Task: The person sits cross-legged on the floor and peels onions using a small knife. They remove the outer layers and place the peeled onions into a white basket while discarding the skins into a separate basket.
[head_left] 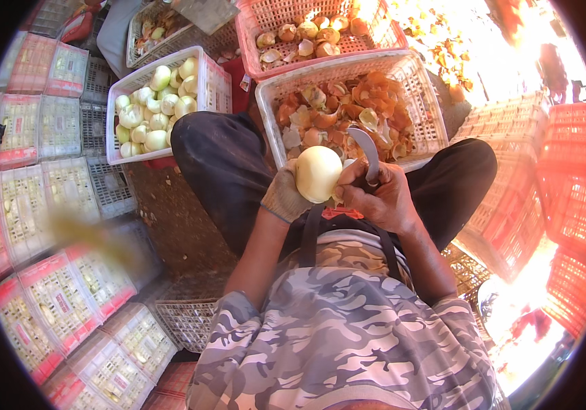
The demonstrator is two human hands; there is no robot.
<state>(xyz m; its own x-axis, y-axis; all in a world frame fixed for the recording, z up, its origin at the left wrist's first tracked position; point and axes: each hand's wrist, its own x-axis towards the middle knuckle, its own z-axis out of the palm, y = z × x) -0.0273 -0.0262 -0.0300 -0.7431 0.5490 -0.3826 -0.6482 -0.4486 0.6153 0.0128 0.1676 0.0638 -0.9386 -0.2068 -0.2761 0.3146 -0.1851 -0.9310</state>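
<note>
My left hand (285, 192), in a knitted work glove, grips a pale peeled onion (318, 174) above my lap. Bare, my right hand (380, 195) holds a knife with a curved blade (366, 148), its tip pointing up and away from me. The right thumb and fingers are close against the onion's right side; whether they pinch a bit of skin there is unclear. Just beyond both hands, a plastic crate (267, 115) is heaped with brown onion skins (344, 110). To the left, a white crate (113, 138) is filled with peeled onions (157, 110).
Behind the skins stands a pink crate (249, 36) with unpeeled onions (308, 31). Stacked crates (21, 205) of onions line the left side, and red crates (572, 174) rise at right. Another person's leg (118, 38) shows at upper left. Loose skins (441, 46) litter the ground.
</note>
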